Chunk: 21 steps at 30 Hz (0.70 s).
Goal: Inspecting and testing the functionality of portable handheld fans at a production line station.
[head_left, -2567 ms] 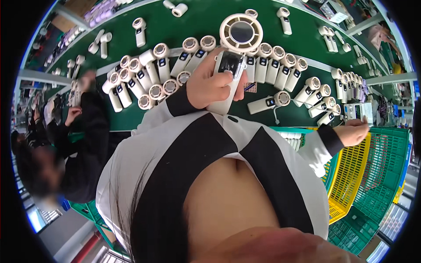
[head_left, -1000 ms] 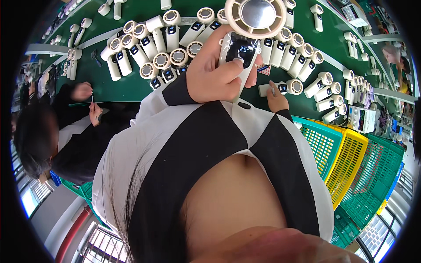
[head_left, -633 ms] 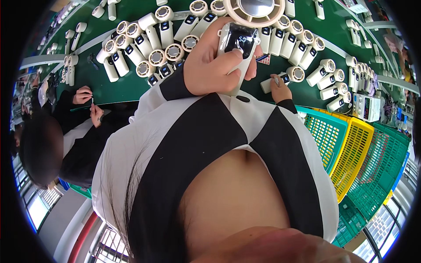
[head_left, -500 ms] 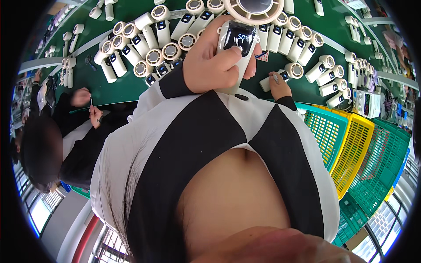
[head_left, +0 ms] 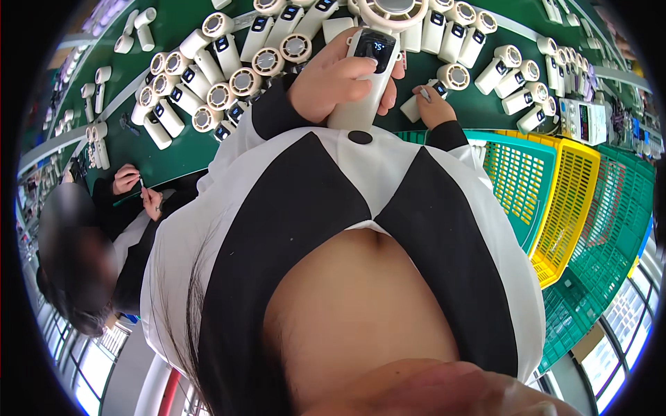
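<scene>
Close in front of my chest, my left hand point(head_left: 331, 80) is wrapped round the handle of a white handheld fan point(head_left: 362, 102). Its round grille head points away from me, and a dark display with lit digits faces up. The thumb lies at the lower edge of that display. Farther right, my right hand point(head_left: 436, 109) has its fingers round the handle of a second handheld fan point(head_left: 454, 76), low at the table. A small pale thing shows at its fingers; I cannot tell whether it is a nail or a separate object.
Many more white fans point(head_left: 244, 82) lie in rows on the green table point(head_left: 184, 149). At right stand a boxy meter point(head_left: 583, 121) and stacked green and yellow crates point(head_left: 565, 208). To the left a co-worker's hands point(head_left: 139, 191) hold a thin tool.
The digits on the fan in my left hand have changed. That fan sits slightly lower and farther left in view, as does most of the table. My right hand stays on its fan.
</scene>
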Each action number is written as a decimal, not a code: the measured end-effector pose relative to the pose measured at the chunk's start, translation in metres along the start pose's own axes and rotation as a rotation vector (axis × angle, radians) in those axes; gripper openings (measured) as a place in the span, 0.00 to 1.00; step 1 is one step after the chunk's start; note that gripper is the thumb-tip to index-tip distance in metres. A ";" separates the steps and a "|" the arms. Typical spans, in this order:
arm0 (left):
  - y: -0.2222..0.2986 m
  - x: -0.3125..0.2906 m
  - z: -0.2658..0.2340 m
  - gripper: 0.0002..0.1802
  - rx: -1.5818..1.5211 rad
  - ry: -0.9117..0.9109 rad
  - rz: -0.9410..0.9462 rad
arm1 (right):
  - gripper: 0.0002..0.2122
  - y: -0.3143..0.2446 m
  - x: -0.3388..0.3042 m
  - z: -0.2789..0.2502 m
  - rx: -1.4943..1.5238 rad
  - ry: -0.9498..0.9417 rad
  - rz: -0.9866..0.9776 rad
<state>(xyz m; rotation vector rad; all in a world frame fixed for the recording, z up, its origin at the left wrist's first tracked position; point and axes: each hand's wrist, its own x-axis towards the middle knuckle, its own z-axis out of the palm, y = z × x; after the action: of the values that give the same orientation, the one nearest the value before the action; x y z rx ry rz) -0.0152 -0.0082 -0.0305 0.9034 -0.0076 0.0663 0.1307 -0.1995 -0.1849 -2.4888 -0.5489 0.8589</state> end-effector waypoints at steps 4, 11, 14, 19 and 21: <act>-0.020 0.011 -0.005 0.25 0.010 0.020 -0.100 | 0.14 0.000 -0.002 -0.004 0.019 0.011 0.018; -0.068 0.024 -0.019 0.25 0.035 0.080 -0.329 | 0.16 -0.001 -0.006 -0.011 0.004 0.004 0.053; -0.086 0.031 -0.025 0.26 0.008 0.116 -0.399 | 0.16 -0.002 -0.007 -0.015 -0.038 0.000 0.072; -0.115 0.047 -0.037 0.26 0.021 0.191 -0.452 | 0.15 -0.004 -0.014 -0.022 -0.154 0.026 0.085; -0.127 0.055 -0.042 0.25 0.040 0.179 -0.398 | 0.14 -0.003 -0.019 -0.027 -0.230 0.051 0.089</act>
<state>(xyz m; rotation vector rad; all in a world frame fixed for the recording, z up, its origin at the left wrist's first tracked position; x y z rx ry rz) 0.0467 -0.0512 -0.1543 0.9220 0.3408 -0.2245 0.1338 -0.2147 -0.1551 -2.7540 -0.5506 0.8024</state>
